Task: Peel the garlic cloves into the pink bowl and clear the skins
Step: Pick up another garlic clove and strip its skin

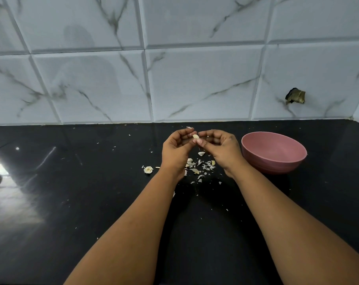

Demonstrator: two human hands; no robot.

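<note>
A garlic clove (195,136) is held up in the middle of the frame, over the black counter (71,202). It is pinched between the fingertips of the left hand (175,150) and the right hand (219,147), which meet just above the heap of skins (201,166). The fingers of both hands are curled in around the clove, and the thumbs are pressed close to it. The pink bowl (274,153) is seen just to the right of the right hand, and what lies inside it cannot be seen from here. A small garlic piece (148,169) is left on the counter, low and to the left of the left hand. The step in hand looks like the peeling of this one clove. To do it well, the clove should be held firm by one hand but not squashed. The loose edge of the skin should be caught with a nail and pulled off in long strips, so fewer tiny bits are made. The hands should be kept over the heap, so the skins are dropped in one spot and are easy to clear later. The bare clove should then be carried the short way right and dropped into the bowl. No skin should be let fall into the bowl.
</note>
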